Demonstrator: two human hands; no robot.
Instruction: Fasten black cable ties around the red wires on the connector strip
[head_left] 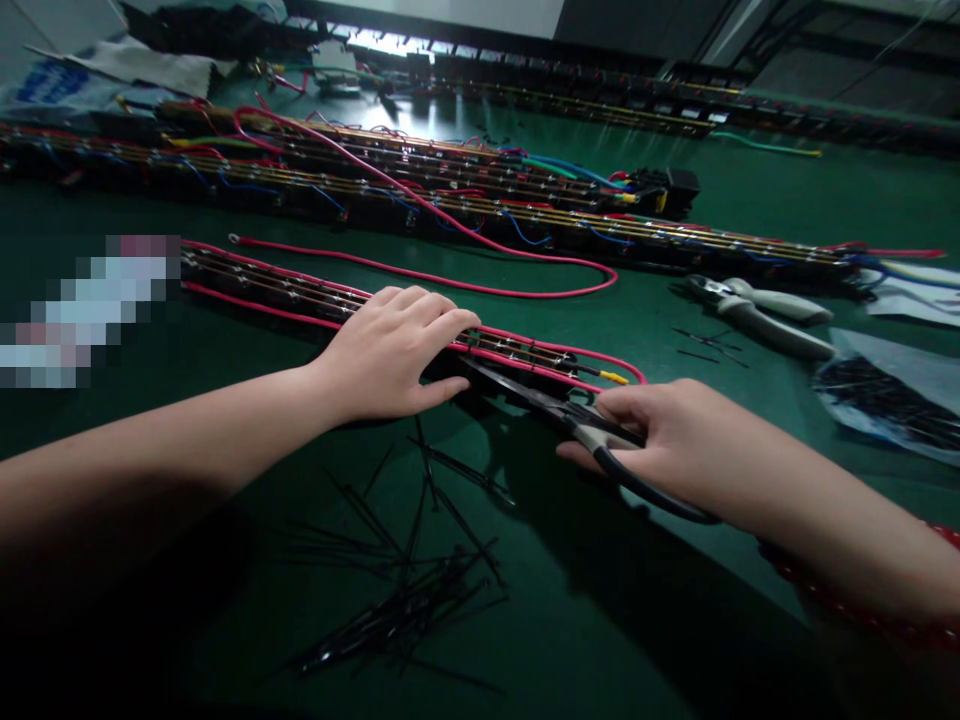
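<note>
My left hand (397, 350) lies over a long black strip (517, 352) strung with bare metal wires and edged by red cable (277, 312). Its fingers curl over the far side and the thumb rests on the near side. In my right hand (667, 430) is a pair of long-nose pliers (544, 402) with dark, partly grey handles. The tips of the pliers reach the near edge of the strip beside my left thumb; what they touch there is too small to tell. A yellow-sleeved wire end (615, 377) shows at the strip's right end.
Loose black cable ties (405, 600) lie in front of the strip. Grey-handled cutters (772, 308) and a clear bag of black ties (892, 400) are at right. A loose red cable (420, 272) and longer wired strips (450, 210) lie behind.
</note>
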